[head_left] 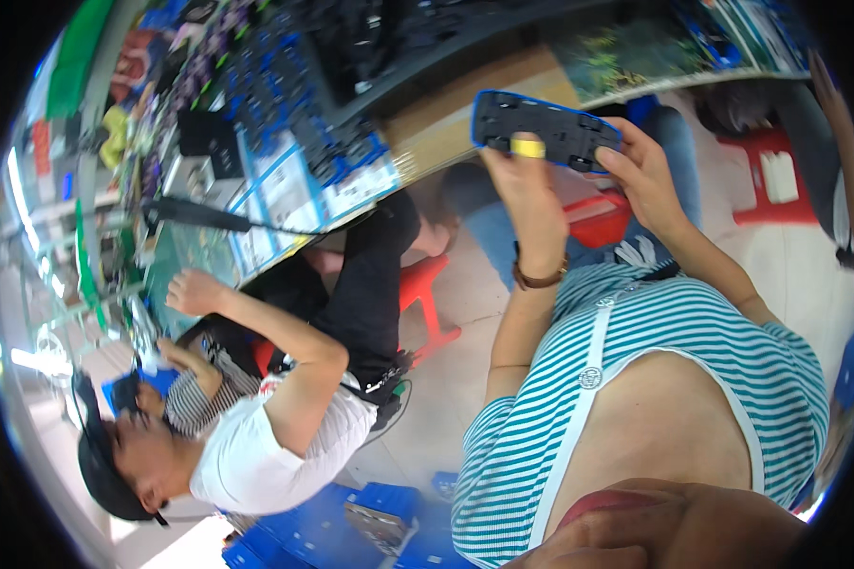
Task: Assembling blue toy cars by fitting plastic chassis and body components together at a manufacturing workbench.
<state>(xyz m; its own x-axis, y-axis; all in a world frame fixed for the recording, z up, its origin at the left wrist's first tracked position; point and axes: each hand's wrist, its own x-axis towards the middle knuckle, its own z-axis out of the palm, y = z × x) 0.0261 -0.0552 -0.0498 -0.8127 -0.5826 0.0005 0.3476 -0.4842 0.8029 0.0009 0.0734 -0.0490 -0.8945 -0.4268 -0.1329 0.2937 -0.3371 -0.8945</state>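
Two hands full here: left hand (527,182) and right hand (640,167) both pinch a blue-and-black toy car (541,123) belly-up in front of the surface (638,70), wheels (581,163) already on, so looks mostly built, but can't tell what's left.

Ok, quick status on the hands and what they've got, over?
Left hand and right hand: both holding on. Toy car: underside facing camera. Co-worker's hand: off left, apart from the car.
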